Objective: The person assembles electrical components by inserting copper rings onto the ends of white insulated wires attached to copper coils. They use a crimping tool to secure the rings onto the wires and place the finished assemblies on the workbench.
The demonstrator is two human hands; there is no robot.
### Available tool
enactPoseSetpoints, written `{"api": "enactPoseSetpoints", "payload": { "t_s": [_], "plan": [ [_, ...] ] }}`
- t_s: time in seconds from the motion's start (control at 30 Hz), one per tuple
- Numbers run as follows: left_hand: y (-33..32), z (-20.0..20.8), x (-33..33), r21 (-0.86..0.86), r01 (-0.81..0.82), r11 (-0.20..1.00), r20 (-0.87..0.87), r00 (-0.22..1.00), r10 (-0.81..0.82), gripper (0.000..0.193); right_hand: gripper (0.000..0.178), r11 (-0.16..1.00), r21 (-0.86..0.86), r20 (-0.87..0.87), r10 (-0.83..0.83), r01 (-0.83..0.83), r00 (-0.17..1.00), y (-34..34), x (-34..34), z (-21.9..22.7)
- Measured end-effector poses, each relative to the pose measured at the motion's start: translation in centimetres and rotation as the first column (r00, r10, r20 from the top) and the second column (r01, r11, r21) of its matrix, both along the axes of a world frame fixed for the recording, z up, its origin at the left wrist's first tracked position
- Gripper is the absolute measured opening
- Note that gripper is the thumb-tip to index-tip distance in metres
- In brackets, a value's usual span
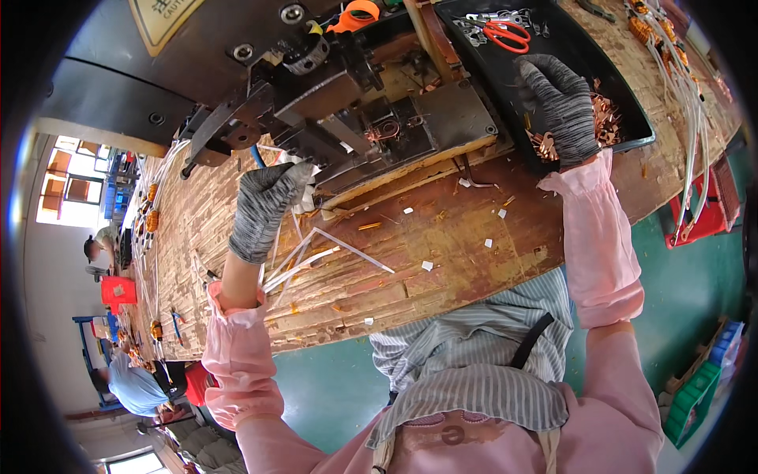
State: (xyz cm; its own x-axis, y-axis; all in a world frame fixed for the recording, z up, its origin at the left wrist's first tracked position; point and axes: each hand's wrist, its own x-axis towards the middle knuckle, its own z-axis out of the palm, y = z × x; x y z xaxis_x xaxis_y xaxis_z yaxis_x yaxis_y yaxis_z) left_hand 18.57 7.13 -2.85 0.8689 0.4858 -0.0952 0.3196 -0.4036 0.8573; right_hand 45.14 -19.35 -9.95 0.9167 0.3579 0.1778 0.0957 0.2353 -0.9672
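Note:
My left hand (267,207), in a grey knit glove, is closed beside the metal press (355,118). Its fingertips are at a white bit by the machine's edge, and thin white strands (316,257) trail from below it over the table. My right hand (562,107), gloved the same way, is over the black tray (643,130) with its fingers curled; whatever they may hold is hidden. Small copper terminals (606,122) lie in the tray around this hand. Between the press's tooling sits a small copper-coloured piece (384,130).
Red-handled scissors (507,35) and silver metal parts lie at the tray's far end. Orange tape (355,14) rests on the press. White scraps (427,266) dot the worn wooden table (466,237). Bundled wires (687,87) hang over the right edge. Other people (136,385) are at the left.

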Motion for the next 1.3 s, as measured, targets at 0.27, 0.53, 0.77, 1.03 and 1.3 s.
{"api": "enactPoseSetpoints", "payload": {
  "t_s": [0.27,0.53,0.77,1.03,1.3],
  "plan": [
    [-3.7,0.6,-2.3,0.200,0.196,0.960,-0.031,0.981,-0.194,0.015,0.014,0.996,0.024,0.157,-0.093,0.090,0.983,-0.5,-2.9,1.2],
    [-6.2,-1.0,-4.5,0.315,0.435,0.843,-0.032,0.893,-0.449,0.020,0.033,0.536,-0.251,-0.082,0.818,-0.806,0.569,0.7,-13.7,-0.4],
    [-9.3,-3.8,-6.4,0.680,0.630,0.375,-0.180,0.640,-0.747,0.022,0.013,0.908,-0.281,0.707,0.416,-0.312,0.572,-4.1,-19.0,-5.3],
    [-12.6,-4.3,-7.9,0.419,0.668,0.615,-0.414,0.744,-0.525,0.024,0.018,0.645,-0.482,-0.013,0.671,-0.592,0.741,-8.2,-20.6,-2.5],
    [-12.0,-4.7,-14.8,0.494,-0.092,0.865,0.347,0.933,-0.099,0.040,0.016,0.762,-0.647,0.620,0.551,-0.032,0.558,-5.5,-17.9,3.0]
  ]
}}
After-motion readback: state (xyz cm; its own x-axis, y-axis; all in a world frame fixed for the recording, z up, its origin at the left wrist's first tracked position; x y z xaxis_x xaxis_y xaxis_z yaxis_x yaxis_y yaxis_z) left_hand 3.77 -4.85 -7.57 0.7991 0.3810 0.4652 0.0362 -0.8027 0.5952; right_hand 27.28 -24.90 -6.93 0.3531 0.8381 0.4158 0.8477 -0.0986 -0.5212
